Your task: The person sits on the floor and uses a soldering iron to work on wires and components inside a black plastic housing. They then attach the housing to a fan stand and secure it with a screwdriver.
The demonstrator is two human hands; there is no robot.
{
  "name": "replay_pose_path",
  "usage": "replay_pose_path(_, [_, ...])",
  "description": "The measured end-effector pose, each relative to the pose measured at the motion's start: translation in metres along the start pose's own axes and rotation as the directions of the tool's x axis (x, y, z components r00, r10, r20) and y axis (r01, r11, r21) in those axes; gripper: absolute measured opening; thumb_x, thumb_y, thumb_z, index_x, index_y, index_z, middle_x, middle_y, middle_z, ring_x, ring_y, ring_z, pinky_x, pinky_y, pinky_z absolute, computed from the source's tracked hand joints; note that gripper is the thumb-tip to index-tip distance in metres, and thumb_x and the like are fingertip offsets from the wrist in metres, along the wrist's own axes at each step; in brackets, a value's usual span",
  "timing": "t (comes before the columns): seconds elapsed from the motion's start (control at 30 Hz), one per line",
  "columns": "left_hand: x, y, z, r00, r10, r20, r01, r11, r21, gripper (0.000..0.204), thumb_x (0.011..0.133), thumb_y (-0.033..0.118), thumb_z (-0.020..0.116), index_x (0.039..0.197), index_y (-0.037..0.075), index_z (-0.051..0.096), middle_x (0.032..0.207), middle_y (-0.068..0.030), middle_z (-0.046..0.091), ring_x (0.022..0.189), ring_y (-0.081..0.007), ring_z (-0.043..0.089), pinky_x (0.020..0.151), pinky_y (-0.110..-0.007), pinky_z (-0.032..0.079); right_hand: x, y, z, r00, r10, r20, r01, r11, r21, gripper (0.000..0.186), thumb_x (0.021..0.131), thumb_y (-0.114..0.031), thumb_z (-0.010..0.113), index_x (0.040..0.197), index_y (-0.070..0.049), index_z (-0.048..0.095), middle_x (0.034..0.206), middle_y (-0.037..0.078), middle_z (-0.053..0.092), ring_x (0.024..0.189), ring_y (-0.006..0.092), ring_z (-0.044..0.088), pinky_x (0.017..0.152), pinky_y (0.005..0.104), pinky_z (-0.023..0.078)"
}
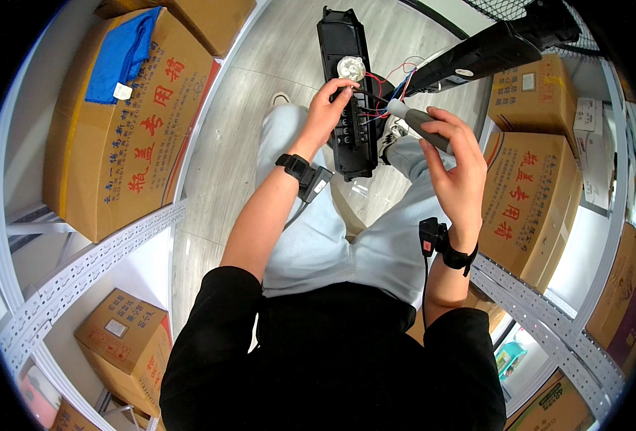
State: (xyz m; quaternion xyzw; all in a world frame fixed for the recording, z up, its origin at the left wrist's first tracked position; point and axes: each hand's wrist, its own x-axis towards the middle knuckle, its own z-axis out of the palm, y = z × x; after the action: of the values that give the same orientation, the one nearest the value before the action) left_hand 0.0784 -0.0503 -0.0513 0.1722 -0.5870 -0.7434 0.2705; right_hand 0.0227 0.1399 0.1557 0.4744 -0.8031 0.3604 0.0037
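Note:
My right hand (458, 147) is wrapped round the dark grey handle of a screwdriver (422, 123) with a pale grey collar. Its thin dark shaft slants left toward my left hand (326, 111), whose thumb and fingers are pinched together near the tip. What they hold is too small to make out. Below them, between my legs, lies a long open black plastic housing (355, 154) with a row of small fittings inside. A round clear lens-like part (351, 69) sits on it, beside my left fingertips. Red, blue and white wires (404, 80) run rightward from the housing.
A second long black casing (490, 59) leans at the upper right, close to a black mesh (508, 10). Metal shelving (103, 255) with cardboard boxes (135, 122) flanks me on both sides. On the upper left box lies a blue cloth (120, 57). Wood-look flooring (221, 136) lies below.

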Motion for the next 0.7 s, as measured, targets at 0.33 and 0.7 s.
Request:
replay_pose_path(0.33, [0.000,0.005,0.004,0.999,-0.037,-0.028,0.035,0.997,-0.071,0.032,0.094,0.002,0.061,0.126,0.007,0.062,0.119,-0.0015,0.063,0.110,-0.0118,0.057,0.098,-0.027,0.044,-0.009,0.003,0.004,0.993,0.042,-0.108,-0.040,0.999,0.025,0.024,0.080,-0.001,0.075,0.102,-0.005,0.067,0.114,0.012,0.069,0.099,0.0248,0.069,0.081,0.0323,0.055])
replay_pose_path(0.7, [0.002,0.004,-0.001,0.996,-0.076,-0.043,0.063,0.964,-0.258,0.069,0.077,-0.012,0.071,0.139,0.012,0.052,0.126,-0.0065,0.060,0.107,-0.0146,0.061,0.091,-0.030,0.052,-0.037,-0.016,-0.021,0.979,0.200,0.026,-0.200,0.980,-0.024,0.023,0.076,-0.003,0.076,0.096,-0.004,0.066,0.101,0.010,0.071,0.092,0.0260,0.070,0.082,0.0323,0.054])
